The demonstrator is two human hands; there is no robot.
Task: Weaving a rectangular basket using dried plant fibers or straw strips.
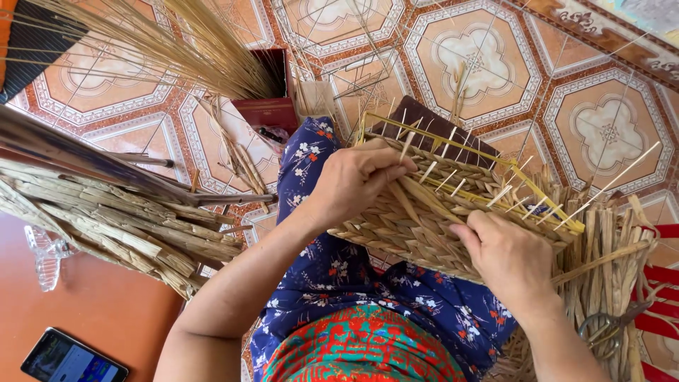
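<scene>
A half-woven basket (417,216) of flat dried straw lies on my lap, with thin pale sticks standing up along its yellow-framed rim (481,177). My left hand (353,180) grips the basket's near left edge, fingers curled over the weave. My right hand (506,255) presses on the weave at the lower right, fingers pinching a straw strand. Loose straw strands (608,262) trail off to the right of that hand.
A bundle of thick dried straw (120,226) lies to the left, a sheaf of thin reeds (191,49) above it. A phone (71,359) rests on the orange surface at bottom left. Scissors (612,325) sit among the straw at right. Patterned floor tiles (481,56) lie beyond.
</scene>
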